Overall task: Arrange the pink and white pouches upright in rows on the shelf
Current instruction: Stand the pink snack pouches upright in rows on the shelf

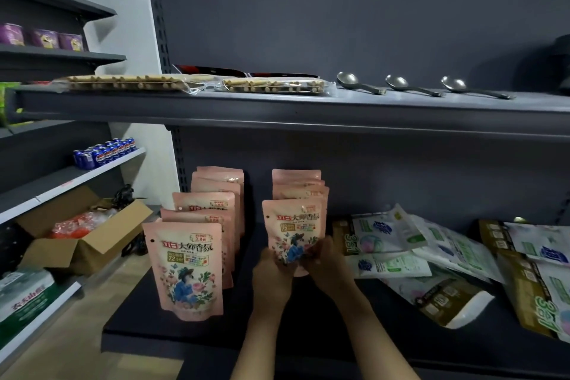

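- Left hand (271, 271) and right hand (327, 265) both curl round the lower part of one pink pouch (293, 231); fingers wrap its bottom corners from either side, thumbs toward the printed front.
- Held pouch stands upright, face to the camera, its base hidden behind the fingers; cannot tell whether it rests on the lower shelf (308, 324) or sits just above it.
- Both forearms come up from the bottom edge of the view, close together, converging on the pouch; wrists fairly straight, backs of the hands toward the camera.
- Directly behind the fingers: a short row of pink pouches (297, 185), upright, one behind another, running to the back panel. The held pouch stands at the front of this row.
- To the left of the fingers, apart from them: a second row of pink pouches (203, 207), also upright, longer; its front pouch (186, 268) stands nearer the camera than the hands.
- To the right of the fingers, near the right hand: a loose heap of white and gold pouches (431, 256), lying flat and tilted, overlapping.
- Above the fingers, on the upper shelf (308, 111): two clear packs of biscuit sticks (271, 85) and three metal spoons (410, 86) laid apart in a line.
- Far left of the fingers: an open cardboard box (83, 234) and blue cans (105, 151) on a side shelf.
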Tool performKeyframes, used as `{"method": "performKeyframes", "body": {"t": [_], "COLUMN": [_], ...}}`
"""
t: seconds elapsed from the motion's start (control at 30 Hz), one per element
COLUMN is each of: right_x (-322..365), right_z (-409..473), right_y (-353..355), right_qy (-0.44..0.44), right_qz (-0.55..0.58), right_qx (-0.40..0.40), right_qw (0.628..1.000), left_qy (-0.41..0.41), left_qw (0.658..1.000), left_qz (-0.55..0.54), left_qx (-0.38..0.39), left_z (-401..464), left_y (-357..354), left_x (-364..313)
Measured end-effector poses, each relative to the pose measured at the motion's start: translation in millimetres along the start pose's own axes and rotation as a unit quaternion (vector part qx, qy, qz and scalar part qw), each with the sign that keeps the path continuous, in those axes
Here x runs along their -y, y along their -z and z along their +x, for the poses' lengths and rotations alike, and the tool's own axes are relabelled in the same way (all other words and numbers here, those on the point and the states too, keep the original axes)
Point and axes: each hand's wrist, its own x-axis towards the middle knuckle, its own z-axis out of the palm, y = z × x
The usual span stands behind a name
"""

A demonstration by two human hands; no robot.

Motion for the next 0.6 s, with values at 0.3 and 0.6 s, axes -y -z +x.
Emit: {"method": "performKeyframes", "body": {"t": [0.3,0.6], "right_x": [-9.5,-15.9], "right_z": [10.3,17.7], "right_y": [-6.6,-10.8], "right_qy": [-0.041,-0.036], "right_qz": [0.015,0.007], "right_qx": [0.013,0.036], "right_qw": [0.999,0.999], "left_qy": [0.021,0.005], "left_qw": [1.000,1.000], "left_qz": [0.011,0.007], "left_qx": [0.020,0.004], "left_z": [6.6,8.6], "left_y": [-4.4,-4.1], "left_x": [3.8,8.6]}}
